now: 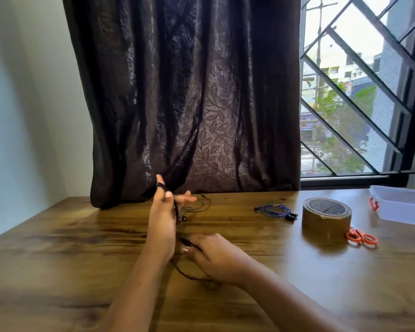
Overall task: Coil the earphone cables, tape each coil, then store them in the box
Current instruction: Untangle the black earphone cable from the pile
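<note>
Curtain, dark brown and leaf-patterned, hangs behind a wooden table, beside a grilled window. At the table's far right sits a clear plastic box, with a brown tape roll near it and orange scissors just beside the roll. The left hand stands upright, fingers straight and spread, a dark earphone cable looped round them. The right hand, low over the table, pinches the same cable between thumb and fingers. Blue earphones lie bunched left of the tape; another thin cable lies behind the left hand.
</note>
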Available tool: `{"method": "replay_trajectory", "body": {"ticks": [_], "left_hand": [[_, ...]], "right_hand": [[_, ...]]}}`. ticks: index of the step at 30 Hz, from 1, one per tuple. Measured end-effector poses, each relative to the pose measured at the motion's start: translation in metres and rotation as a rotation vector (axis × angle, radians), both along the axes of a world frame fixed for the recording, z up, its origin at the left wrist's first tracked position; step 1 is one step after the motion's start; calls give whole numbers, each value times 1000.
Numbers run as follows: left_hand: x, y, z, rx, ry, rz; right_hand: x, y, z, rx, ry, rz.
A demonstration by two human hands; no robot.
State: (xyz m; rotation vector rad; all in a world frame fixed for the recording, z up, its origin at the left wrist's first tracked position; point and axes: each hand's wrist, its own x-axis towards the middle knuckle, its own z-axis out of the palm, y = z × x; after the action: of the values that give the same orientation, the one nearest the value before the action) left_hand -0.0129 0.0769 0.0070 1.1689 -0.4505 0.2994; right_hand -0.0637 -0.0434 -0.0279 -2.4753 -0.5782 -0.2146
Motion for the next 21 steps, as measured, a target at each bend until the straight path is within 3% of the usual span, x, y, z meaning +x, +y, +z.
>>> {"method": "replay_trajectory", "body": {"ticks": [2,4,7,10,15,18,21], "left_hand": [[7,1,-6,284,-49,132],[8,-1,-13,506,-41,124],[-2,-10,-20,750,48,-123],[-20,-24,-19,577,203,-497],[-33,-19,-4,237,318,-795],[-39,-20,2,81,302,-819],[-38,-24,6,-82,256,-669]], "right_hand": [[-3,-7,8,-91,-119,-37],[-4,-25,15,-68,-252,-84],[5,-57,17,19,-497,-200],[14,-76,13,215,-588,-252],[20,-79,7,387,-508,-373],[24,-76,-2,429,-369,-403],[24,-62,-7,349,-237,-374]]}}
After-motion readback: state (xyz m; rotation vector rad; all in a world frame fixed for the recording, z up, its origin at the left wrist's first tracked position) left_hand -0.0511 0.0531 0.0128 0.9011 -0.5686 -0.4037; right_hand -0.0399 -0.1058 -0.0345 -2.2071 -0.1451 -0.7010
